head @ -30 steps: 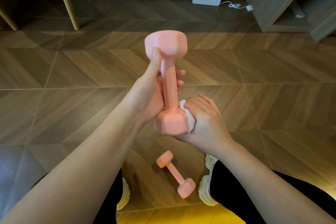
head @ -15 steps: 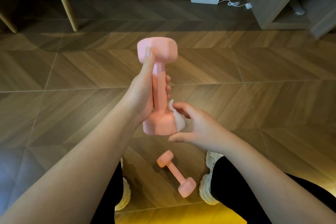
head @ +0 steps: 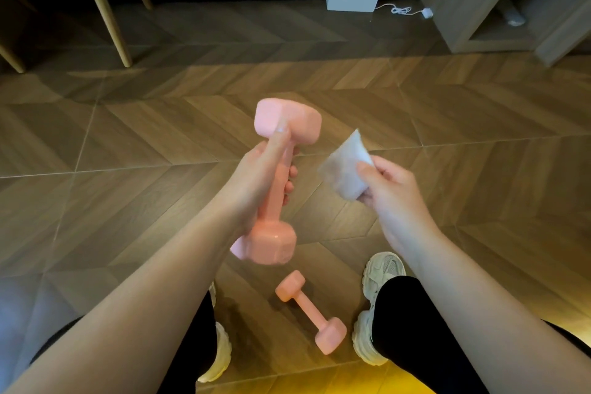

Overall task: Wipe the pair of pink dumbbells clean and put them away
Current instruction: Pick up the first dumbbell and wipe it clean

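**Dumbbell Gripped, Wipe Held Apart**

The left hand [head: 256, 179] grips the first pink dumbbell [head: 275, 198] by its handle. The fingers are curled round the shaft and the thumb lies along it up to the far head. This dumbbell stands nearly upright, slightly tilted. To its right, and not touching it, the right hand [head: 393, 198] pinches a folded white wipe [head: 345, 166] between thumb and fingers. Below the held dumbbell, the second pink dumbbell [head: 310, 310] lies flat on the wood floor [head: 128, 144], between two white shoes [head: 380, 269].
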